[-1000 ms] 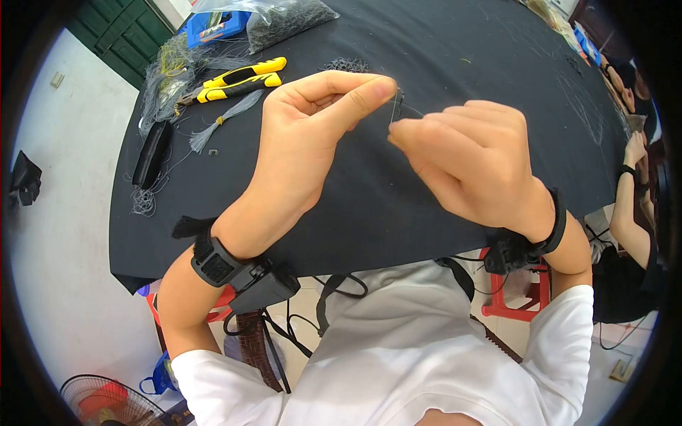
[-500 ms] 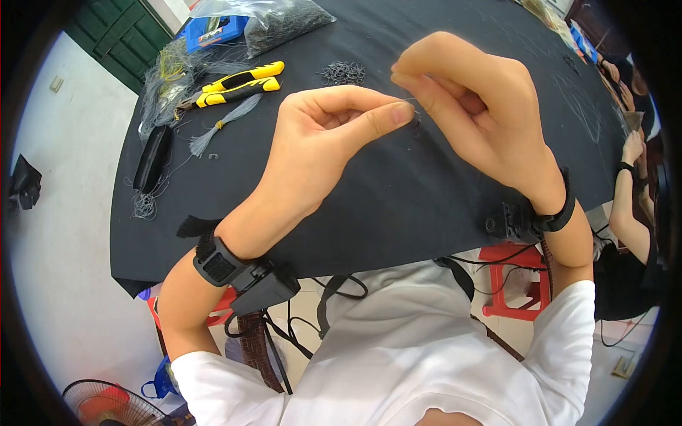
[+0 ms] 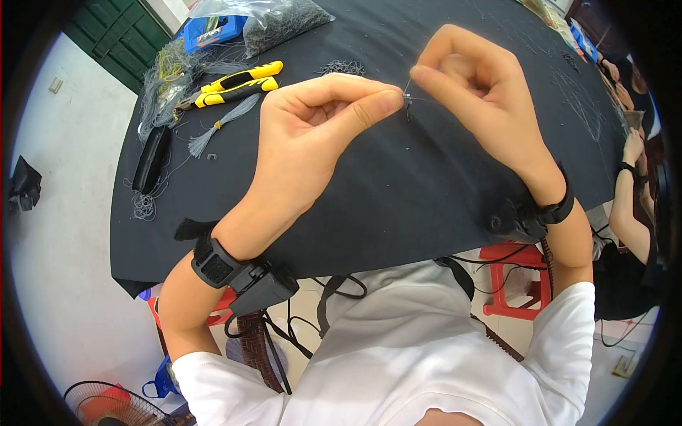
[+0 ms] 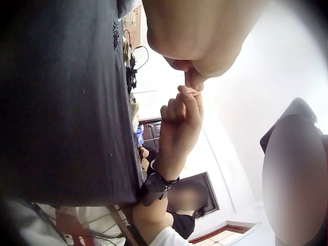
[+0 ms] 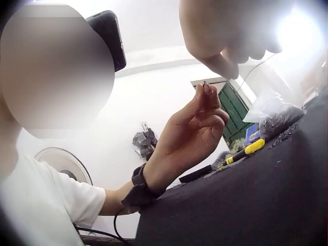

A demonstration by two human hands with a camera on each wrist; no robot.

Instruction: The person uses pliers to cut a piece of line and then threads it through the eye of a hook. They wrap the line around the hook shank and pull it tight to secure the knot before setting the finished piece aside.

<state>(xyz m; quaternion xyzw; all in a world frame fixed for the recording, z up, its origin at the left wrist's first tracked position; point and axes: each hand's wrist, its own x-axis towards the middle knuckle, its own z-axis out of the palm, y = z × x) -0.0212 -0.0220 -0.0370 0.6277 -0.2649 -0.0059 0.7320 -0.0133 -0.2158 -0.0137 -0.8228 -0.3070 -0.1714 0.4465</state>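
Above the black-covered table, my left hand (image 3: 305,138) pinches a small dark fishing hook (image 3: 409,109) between thumb and forefinger; most of the hook is hidden by the fingertips. A thin fishing line (image 3: 408,86) runs from there up to my right hand (image 3: 486,92), whose thumb and forefinger pinch it. The two hands are close together but apart. In the right wrist view a strand of line (image 5: 254,67) shows by the right hand (image 5: 225,36), with the left hand (image 5: 192,128) below it. Beyond the hands lies a pile of small dark hooks (image 3: 344,67).
Yellow-and-black pliers (image 3: 238,85), a tied bundle of grey line (image 3: 220,128) and a black pouch (image 3: 152,160) lie at left on the table (image 3: 369,227). Behind are a clear bag of dark pieces (image 3: 288,27) and a blue box (image 3: 213,32). Another person's arm (image 3: 629,192) shows at right.
My right hand has risen from beside the left fingertips, turned palm-inward and shifted slightly right, drawing the line. The left hand keeps its pinch after a small shift.
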